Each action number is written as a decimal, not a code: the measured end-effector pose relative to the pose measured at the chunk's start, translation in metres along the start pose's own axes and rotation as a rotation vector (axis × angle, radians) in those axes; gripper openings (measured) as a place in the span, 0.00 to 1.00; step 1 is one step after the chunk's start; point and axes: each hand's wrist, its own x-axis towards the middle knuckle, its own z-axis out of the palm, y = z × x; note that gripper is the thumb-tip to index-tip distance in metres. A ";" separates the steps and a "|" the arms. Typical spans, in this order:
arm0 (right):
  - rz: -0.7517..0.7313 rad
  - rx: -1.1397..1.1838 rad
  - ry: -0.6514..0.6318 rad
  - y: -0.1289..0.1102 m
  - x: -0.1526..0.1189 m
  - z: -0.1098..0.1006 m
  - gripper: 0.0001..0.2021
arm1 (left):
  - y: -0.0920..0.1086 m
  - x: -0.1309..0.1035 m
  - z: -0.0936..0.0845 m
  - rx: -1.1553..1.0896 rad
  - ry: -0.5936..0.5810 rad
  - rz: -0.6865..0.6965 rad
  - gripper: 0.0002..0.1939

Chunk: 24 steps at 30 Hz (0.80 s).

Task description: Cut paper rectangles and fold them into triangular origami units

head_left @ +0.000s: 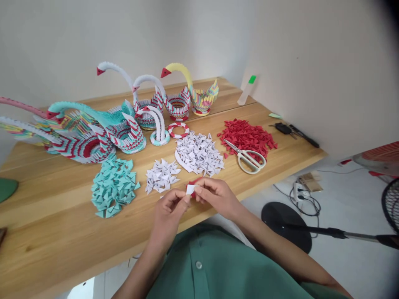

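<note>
A small white paper piece [190, 189] is pinched between my two hands at the table's front edge. My left hand [171, 209] grips its lower left side with thumb and fingertips. Its right side is held by my right hand [218, 197], whose fingers also curl around a red paper piece [193, 182] behind the white one. Just beyond my hands lie a small pile of white folded pieces [162, 176] and a larger white pile [201, 153]. A turquoise pile [114, 187] is to the left, a red pile [246, 137] to the right.
White-handled scissors [249, 160] lie against the red pile. Several paper swans [126, 133] stand along the back and left. A red and white ring [178, 130] is near the middle. Keys [283, 128] and a glue-like bottle [246, 92] sit at the right; a fan stand [286, 226] is on the floor.
</note>
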 end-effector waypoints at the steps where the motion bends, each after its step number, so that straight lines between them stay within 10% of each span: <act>1: -0.014 -0.039 0.026 -0.001 0.000 0.002 0.16 | 0.001 0.000 0.000 0.011 -0.001 0.004 0.11; 24: -0.085 0.034 0.110 0.005 -0.004 0.009 0.10 | 0.005 -0.001 -0.002 -0.024 0.009 0.051 0.07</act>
